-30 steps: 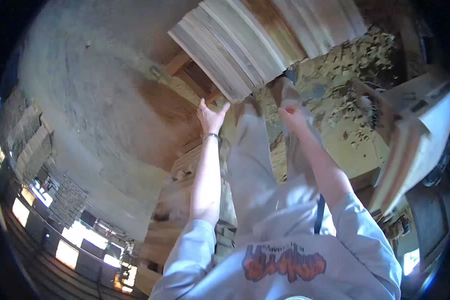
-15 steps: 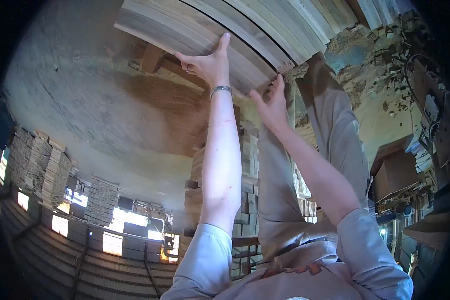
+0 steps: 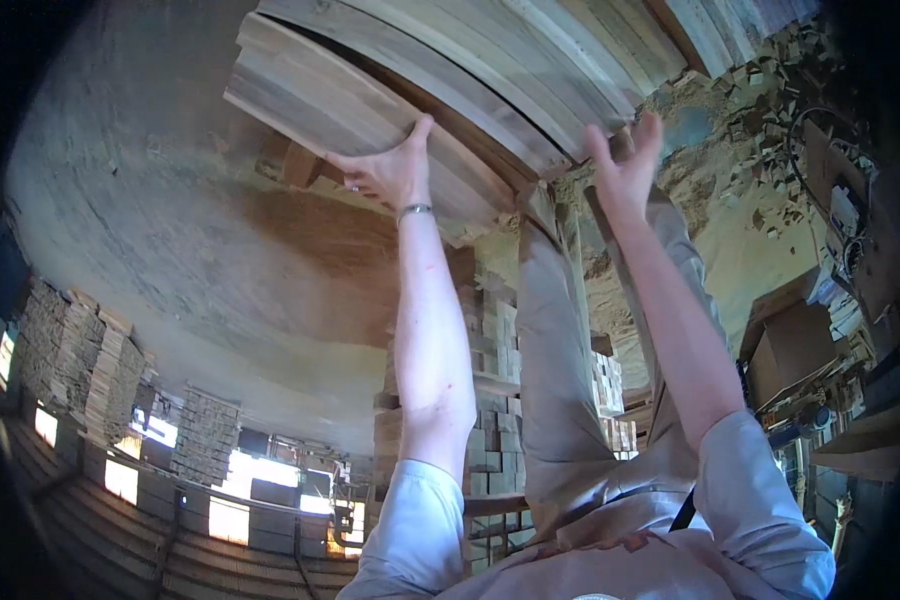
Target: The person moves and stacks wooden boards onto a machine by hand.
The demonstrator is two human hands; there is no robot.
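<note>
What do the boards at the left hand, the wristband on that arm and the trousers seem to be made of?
Boards: wood, probably bare and unvarnished, going by the pale, streaky, dull faces. Wristband: possibly polished metal, since it looks silvery, though too small to be sure. Trousers: matte cloth, judging by the soft folds; the fibre can't be told.

Open floor (image 3: 170,200) is stretching left of my left hand (image 3: 398,172); boards (image 3: 500,60) are blocking ahead, a narrow gap running between them.
</note>
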